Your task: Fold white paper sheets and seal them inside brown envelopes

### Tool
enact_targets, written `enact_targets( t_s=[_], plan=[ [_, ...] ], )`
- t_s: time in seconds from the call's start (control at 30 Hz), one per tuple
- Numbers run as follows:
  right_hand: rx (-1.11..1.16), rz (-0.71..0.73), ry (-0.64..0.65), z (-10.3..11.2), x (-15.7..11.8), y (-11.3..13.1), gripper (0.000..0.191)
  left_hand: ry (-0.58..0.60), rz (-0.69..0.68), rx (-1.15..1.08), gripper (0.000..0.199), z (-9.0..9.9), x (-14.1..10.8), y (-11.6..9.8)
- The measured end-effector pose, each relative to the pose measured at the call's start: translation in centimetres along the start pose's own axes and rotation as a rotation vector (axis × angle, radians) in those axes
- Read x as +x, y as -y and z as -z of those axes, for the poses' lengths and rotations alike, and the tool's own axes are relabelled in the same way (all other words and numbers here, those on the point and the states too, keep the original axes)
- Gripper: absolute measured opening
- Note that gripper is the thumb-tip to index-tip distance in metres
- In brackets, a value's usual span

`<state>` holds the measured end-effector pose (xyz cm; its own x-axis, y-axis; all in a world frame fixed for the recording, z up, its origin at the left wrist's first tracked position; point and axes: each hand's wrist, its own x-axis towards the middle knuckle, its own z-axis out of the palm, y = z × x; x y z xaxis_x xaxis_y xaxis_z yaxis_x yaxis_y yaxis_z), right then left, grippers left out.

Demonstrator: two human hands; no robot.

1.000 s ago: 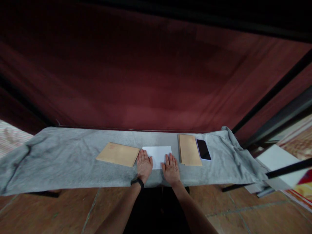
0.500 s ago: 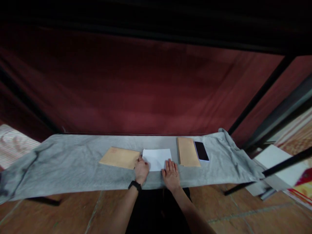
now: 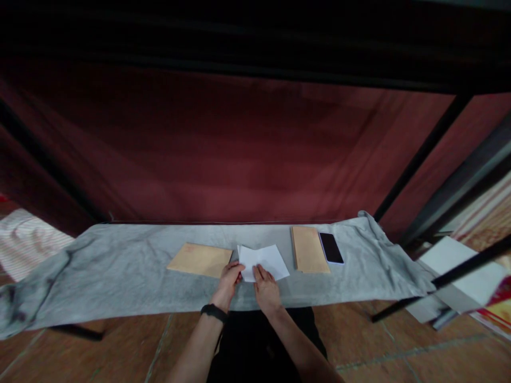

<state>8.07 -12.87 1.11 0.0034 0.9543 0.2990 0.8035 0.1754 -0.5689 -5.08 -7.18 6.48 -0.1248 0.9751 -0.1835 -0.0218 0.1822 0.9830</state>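
Sheets of white paper (image 3: 272, 259), seemingly folded, lie in front of me with a crease near the middle; the right half slants away from the left. My left hand (image 3: 229, 279) is closed on the paper's lower left edge, thumb on top. Pressed onto the sheet near the crease are the extended fingers of my right hand (image 3: 266, 291). Just left of the paper rests a brown envelope (image 3: 202, 259), its right end close to my left fingers.
To the right lie a stack of brown envelopes (image 3: 310, 250) and a dark-screened phone (image 3: 331, 248). A grey cloth (image 3: 131, 266) covers the narrow table. Behind it rises a red panel (image 3: 247, 154). White boards (image 3: 459, 271) stand beyond the right end.
My right hand has slid left across the paper to its middle. The sheet has gone from flat to creased, its right half turned. My left fingers now grip its left edge.
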Motion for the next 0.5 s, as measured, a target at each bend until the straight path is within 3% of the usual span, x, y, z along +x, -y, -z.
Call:
enact_targets(
  t_s=[0.17, 0.23, 0.3, 0.37, 0.43, 0.5],
  plan=[
    [0.884, -0.294, -0.173, 3.2, 3.5, 3.2, 0.045, 0.008, 0.105, -0.252, 0.039, 0.0, -0.7, -1.7],
    [1.298, -0.372, -0.238, 4.2, 4.5, 3.9, 0.046, -0.004, 0.149, -0.313, 0.040, -0.2, -1.4, -1.6],
    [1.531, -0.438, -0.289, 4.3, 4.6, 3.6, 0.042, 0.026, 0.180, -0.330, 0.049, -0.4, -2.0, -0.9],
    [1.506, -0.514, -0.313, 3.7, 4.0, 2.3, 0.034, 0.076, 0.187, -0.346, 0.056, -0.5, -2.0, 0.1],
    [1.270, -0.581, -0.306, 2.8, 3.0, 0.3, 0.027, 0.078, 0.105, -0.275, 0.059, -0.4, -1.6, 1.0],
    [1.014, -0.621, -0.301, 2.2, 2.0, -2.1, 0.025, 0.053, -0.018, -0.056, 0.061, 0.1, -0.8, 1.7]
  ],
)
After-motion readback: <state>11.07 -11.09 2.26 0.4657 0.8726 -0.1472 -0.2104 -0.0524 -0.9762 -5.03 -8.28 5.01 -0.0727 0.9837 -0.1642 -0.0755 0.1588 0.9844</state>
